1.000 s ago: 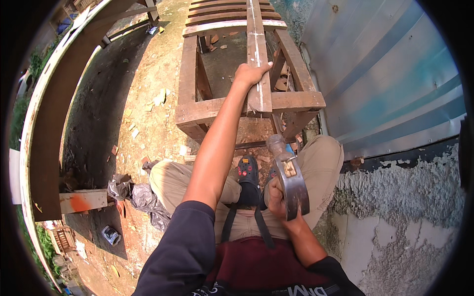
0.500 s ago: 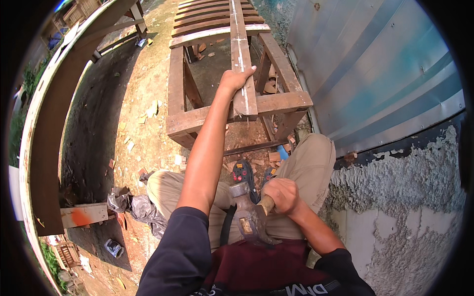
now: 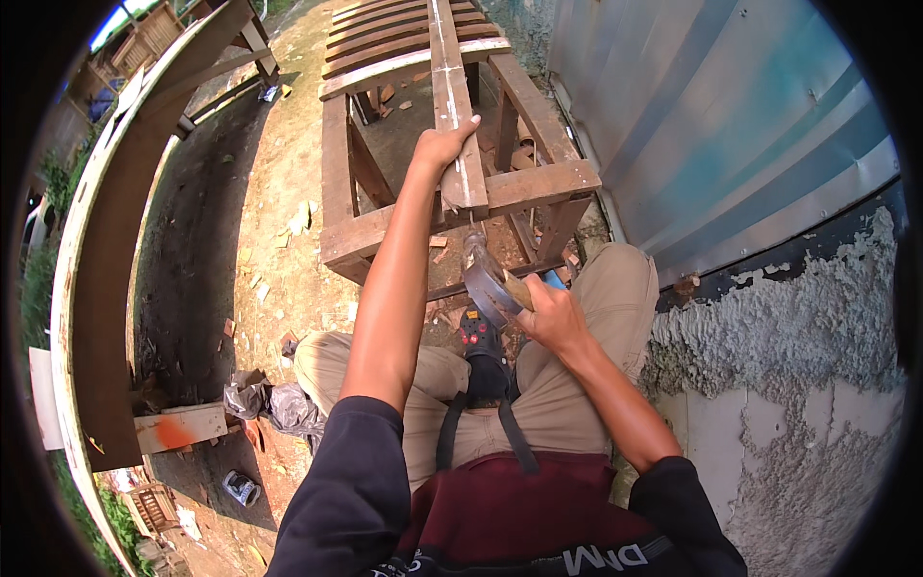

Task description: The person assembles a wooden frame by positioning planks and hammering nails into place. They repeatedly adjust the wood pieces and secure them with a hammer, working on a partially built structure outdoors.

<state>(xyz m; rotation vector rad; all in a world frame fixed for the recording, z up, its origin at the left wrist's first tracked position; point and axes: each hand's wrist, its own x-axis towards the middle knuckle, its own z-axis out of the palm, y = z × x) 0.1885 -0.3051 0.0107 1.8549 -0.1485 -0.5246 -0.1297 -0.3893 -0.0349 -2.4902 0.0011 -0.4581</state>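
My left hand (image 3: 444, 147) grips a long wooden plank (image 3: 448, 91) with a pale line along its length, the thumb over its right edge. The plank rests on a wooden frame (image 3: 548, 186), its near end just past the front rail. Closed around a wooden handle, my right hand (image 3: 555, 313) holds a claw hammer (image 3: 488, 286). The hammer's head is close to the plank's near end, at about the level of a thin nail (image 3: 472, 219) sticking out there. Whether the hammer touches the nail I cannot tell.
Corrugated metal sheeting (image 3: 711, 125) and a rough wall (image 3: 779, 356) stand close on the right. A long board bench (image 3: 101, 250) runs along the left. Wood scraps (image 3: 300, 217), grey plastic bags (image 3: 288, 409) and a can (image 3: 241, 489) lie on the ground.
My right hand has swung the hammer up and forward, from near my lap to the plank's near end. My left hand keeps its hold on the plank.
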